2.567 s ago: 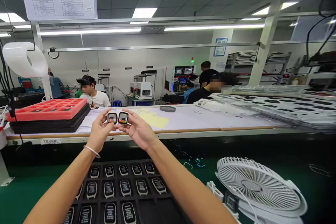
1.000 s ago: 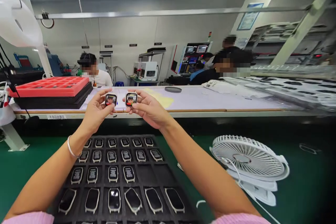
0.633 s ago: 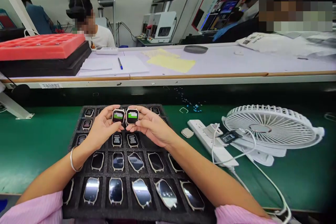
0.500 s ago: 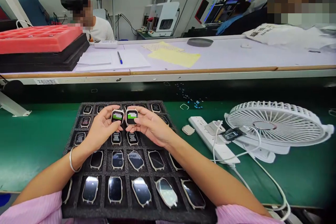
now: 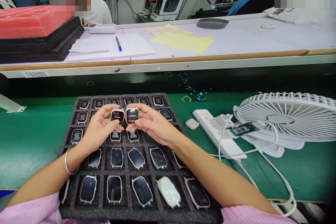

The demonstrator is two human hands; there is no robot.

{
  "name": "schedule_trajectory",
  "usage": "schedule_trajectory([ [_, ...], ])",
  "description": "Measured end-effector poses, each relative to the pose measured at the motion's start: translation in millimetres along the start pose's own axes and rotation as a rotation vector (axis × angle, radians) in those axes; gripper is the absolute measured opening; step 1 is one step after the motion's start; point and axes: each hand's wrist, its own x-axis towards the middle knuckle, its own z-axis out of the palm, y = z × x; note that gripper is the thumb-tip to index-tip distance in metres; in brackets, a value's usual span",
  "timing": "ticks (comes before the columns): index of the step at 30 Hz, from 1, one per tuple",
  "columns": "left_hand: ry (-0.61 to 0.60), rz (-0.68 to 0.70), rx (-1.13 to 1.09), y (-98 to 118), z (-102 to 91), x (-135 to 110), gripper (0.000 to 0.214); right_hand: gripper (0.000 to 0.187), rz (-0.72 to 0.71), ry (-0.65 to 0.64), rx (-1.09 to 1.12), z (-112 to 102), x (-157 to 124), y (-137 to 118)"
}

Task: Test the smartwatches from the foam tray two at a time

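Observation:
My left hand [image 5: 98, 129] grips a small watch body [image 5: 117, 116] with a lit screen. My right hand [image 5: 153, 126] grips a second watch body [image 5: 131, 115] right beside it, its screen showing a red and green bar. Both are held just above a black foam tray [image 5: 68, 210] on the green belt. The tray's pockets hold several more watch bodies [image 5: 141, 190], those at the near edge dark and those at the far edge lit.
A white fan [image 5: 286, 115] lies flat at the right, beside a white power strip [image 5: 217, 136] with cables. Behind the belt runs a white bench [image 5: 236, 42] with papers, a pen [image 5: 118, 43], a red tray [image 5: 31, 21] on black trays, and seated people.
My hands came down from chest height to just above the tray while my head tilted down. The two screens changed from pictures to green bars to a darker display.

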Motion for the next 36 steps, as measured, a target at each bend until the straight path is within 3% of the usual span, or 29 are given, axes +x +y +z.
schedule_trajectory([
  [7, 0.001, -0.036, 0.020, -0.9, 1.6, -0.1, 0.037, 0.034, -0.002, 0.046, 0.000, 0.7, 2.1, 2.9],
  [14, -0.006, -0.059, -0.043, -2.6, 1.4, -0.3, 0.047, 0.037, -0.004, 0.042, 0.004, -1.7, 1.5, 5.1],
  [24, 0.055, -0.268, -0.155, -6.0, 1.0, 1.1, 0.055, 0.035, 0.187, 0.134, 0.103, -8.0, 6.5, 13.7],
  [27, 0.062, -0.319, -0.175, -9.8, -0.7, 1.6, 0.057, 0.032, 0.184, 0.153, 0.125, -10.5, 9.2, 16.9],
  [36, 0.019, -0.326, -0.162, -8.3, -2.0, 1.1, 0.060, 0.028, 0.180, 0.124, 0.144, -13.9, 10.1, 14.4],
])
